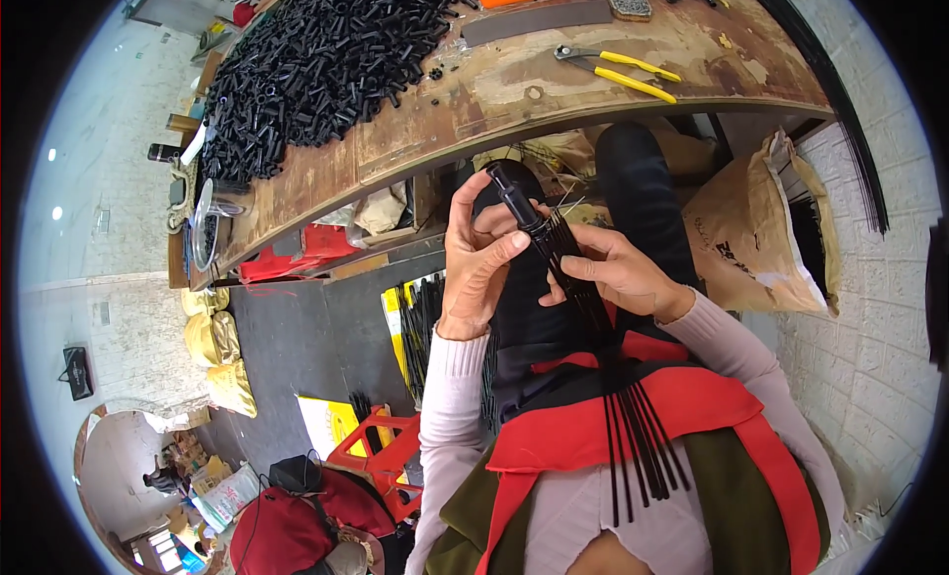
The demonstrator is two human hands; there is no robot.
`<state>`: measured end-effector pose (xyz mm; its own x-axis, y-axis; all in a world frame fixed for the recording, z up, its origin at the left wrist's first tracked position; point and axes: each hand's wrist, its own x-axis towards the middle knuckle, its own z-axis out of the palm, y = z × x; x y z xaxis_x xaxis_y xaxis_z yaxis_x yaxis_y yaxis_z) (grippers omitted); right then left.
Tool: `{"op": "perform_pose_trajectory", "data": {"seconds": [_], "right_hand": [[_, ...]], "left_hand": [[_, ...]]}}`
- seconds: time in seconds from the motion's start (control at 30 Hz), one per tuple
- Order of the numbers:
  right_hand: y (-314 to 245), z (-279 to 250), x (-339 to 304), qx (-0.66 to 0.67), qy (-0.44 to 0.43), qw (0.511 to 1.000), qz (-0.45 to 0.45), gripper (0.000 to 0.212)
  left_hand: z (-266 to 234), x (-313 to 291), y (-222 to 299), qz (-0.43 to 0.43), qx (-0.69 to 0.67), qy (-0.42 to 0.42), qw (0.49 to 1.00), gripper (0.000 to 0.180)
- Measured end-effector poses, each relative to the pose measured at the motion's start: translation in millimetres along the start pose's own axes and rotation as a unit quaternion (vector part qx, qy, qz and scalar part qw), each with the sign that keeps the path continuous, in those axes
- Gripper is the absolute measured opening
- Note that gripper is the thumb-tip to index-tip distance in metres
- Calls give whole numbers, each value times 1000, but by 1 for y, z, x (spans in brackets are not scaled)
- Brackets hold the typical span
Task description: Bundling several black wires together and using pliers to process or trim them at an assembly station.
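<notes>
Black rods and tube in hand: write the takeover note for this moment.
Left hand: grips a black tube, thumb pressing on it.
Right hand: pinches the bundle of thin black rods just below the tube; rod ends trail over the lap.
Done: rod tips gathered at the tube's mouth.
Left: whether they are fully seated cannot be told.
Nearby: pile of black tubes and yellow-handled pliers on the wooden bench.

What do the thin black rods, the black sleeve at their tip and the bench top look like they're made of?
Thin black rods: stiff, straight, matte, possibly fibre composite or coated wire; can't tell which.
Black sleeve, held by the left hand: smooth with a slight sheen, likely moulded plastic.
Bench top: worn wood or plywood, scuffed brown with pale bare patches.
The right hand pinches the rods.
</notes>
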<state>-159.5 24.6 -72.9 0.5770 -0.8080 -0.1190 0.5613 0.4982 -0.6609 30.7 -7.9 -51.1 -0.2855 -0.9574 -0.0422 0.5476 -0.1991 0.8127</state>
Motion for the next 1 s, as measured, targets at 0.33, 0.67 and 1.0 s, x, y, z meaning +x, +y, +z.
{"op": "perform_pose_trajectory", "data": {"seconds": [0.33, 0.67, 1.0], "right_hand": [[0, -6, 1, 19, -11, 1000, 13, 36], [2, -3, 8, -14, 13, 1000, -8, 28], [-2, -1, 14, 11, -13, 1000, -24, 28]], "left_hand": [[-6, 3, -6, -23, -26, -20, 999, 70], [2, -1, -10, 49, 71, 50, 995, 50], [-4, 2, -8, -20, -19, -1, 1000, 49]]}}
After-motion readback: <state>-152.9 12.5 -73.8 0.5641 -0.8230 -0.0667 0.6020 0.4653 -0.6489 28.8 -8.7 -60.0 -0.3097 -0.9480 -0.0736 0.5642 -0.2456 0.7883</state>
